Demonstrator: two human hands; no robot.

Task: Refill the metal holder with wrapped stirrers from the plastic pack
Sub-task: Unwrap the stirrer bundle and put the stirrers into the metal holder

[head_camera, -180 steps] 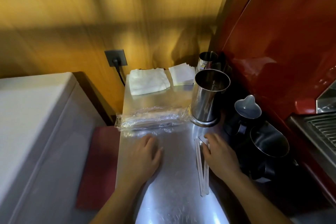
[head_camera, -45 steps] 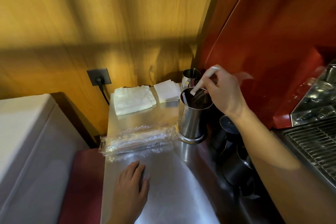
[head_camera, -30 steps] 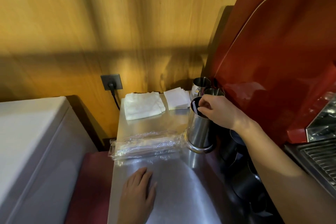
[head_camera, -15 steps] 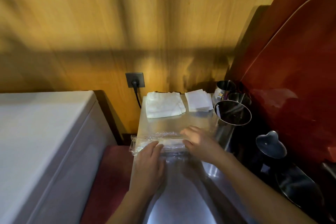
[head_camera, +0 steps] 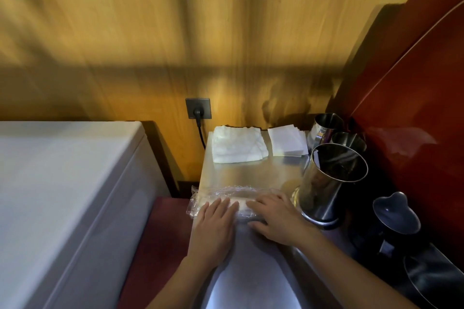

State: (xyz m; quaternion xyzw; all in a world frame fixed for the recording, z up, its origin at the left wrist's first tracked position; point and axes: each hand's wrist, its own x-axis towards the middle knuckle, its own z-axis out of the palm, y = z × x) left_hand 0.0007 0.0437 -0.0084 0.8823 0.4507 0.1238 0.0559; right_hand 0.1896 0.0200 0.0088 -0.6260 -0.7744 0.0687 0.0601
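Observation:
The clear plastic pack (head_camera: 227, 194) of wrapped stirrers lies crosswise on the steel counter (head_camera: 253, 173). My left hand (head_camera: 215, 224) rests flat on its left half, fingers together. My right hand (head_camera: 275, 218) covers its right end, fingers curled over the plastic and thumb along the near side. The tall metal holder (head_camera: 329, 183) stands upright just right of the pack, touching distance from my right hand. A white wrapped stirrer (head_camera: 315, 158) leans inside its left rim; the rest of its inside is dark.
A folded white cloth (head_camera: 238, 147) and a napkin stack (head_camera: 286, 143) lie at the counter's back. Two small metal cups (head_camera: 326, 125) stand behind the holder. Black pitchers (head_camera: 396, 216) crowd the right. A white appliance (head_camera: 62, 183) flanks the left; a plugged wall socket (head_camera: 198, 108) is behind.
My right hand dropped the stirrer into the holder, then came down to the pack's right end. My left hand slid forward onto the pack. The view swung left.

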